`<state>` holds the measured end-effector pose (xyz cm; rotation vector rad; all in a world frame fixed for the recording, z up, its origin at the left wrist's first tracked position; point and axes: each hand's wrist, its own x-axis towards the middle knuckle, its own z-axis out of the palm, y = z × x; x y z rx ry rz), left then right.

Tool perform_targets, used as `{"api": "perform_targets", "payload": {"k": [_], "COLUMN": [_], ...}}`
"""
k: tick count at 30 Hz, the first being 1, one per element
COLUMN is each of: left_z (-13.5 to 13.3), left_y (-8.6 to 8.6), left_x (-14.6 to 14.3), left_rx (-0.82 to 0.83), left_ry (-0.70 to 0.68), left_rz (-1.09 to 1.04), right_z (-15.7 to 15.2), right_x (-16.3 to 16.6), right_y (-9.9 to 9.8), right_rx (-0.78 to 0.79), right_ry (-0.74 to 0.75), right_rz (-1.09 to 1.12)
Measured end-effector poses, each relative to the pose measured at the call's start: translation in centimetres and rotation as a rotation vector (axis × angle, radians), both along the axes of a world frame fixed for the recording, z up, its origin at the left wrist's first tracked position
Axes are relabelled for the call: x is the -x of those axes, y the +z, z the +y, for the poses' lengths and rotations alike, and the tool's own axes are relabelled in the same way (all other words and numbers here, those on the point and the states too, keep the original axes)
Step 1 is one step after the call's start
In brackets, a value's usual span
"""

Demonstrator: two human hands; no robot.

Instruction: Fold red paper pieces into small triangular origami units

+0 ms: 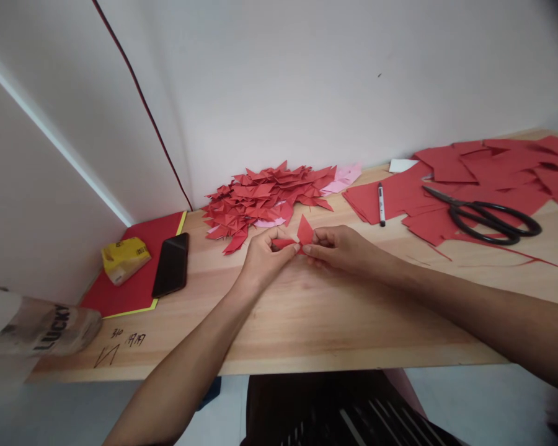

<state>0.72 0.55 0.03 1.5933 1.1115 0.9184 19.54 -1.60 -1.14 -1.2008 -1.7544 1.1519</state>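
Between my two hands, just above the middle of the table, is a small piece of folded red paper (305, 230). One pointed flap of it stands up between the fingers. My left hand (266, 253) pinches its left part with thumb and forefinger. On the other side, my right hand (331, 246) grips the right part, the thumb meeting the left thumb near the centre. The fingers cover much of the paper's lower part. Right behind the hands lies a heap of folded red paper pieces (265, 192), with a few pink ones (344, 178) among them.
At the right, flat red paper pieces (488, 164) lie with black-handled scissors (488, 217) and a marker (381, 204) on them. On the left are a phone (171, 265), a yellow packet (125, 259) on red sheets (121, 303), and a clear "LUCKY" bottle (56, 325). A wall (283, 80) stands behind.
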Motion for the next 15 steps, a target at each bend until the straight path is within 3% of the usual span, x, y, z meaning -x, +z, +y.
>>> {"api": "perform_targets", "payload": {"k": [4, 10, 15], "left_z": [-0.03, 0.01, -0.09], "left_y": [-0.31, -0.54, -0.47], "left_x": [-0.04, -0.17, -0.14], "left_rx": [0.023, 0.199, 0.159], "left_ry": [0.018, -0.059, -0.204], "left_rz": [-0.029, -0.224, -0.093], "right_z": [-0.18, 0.23, 0.29], "right_x": [0.11, -0.18, -0.02], "right_y": [0.2, -0.19, -0.19], "right_rx": [-0.004, -0.082, -0.09], "right_ry": [0.003, 0.003, 0.149], "right_rz": [-0.006, 0.026, 0.136]}}
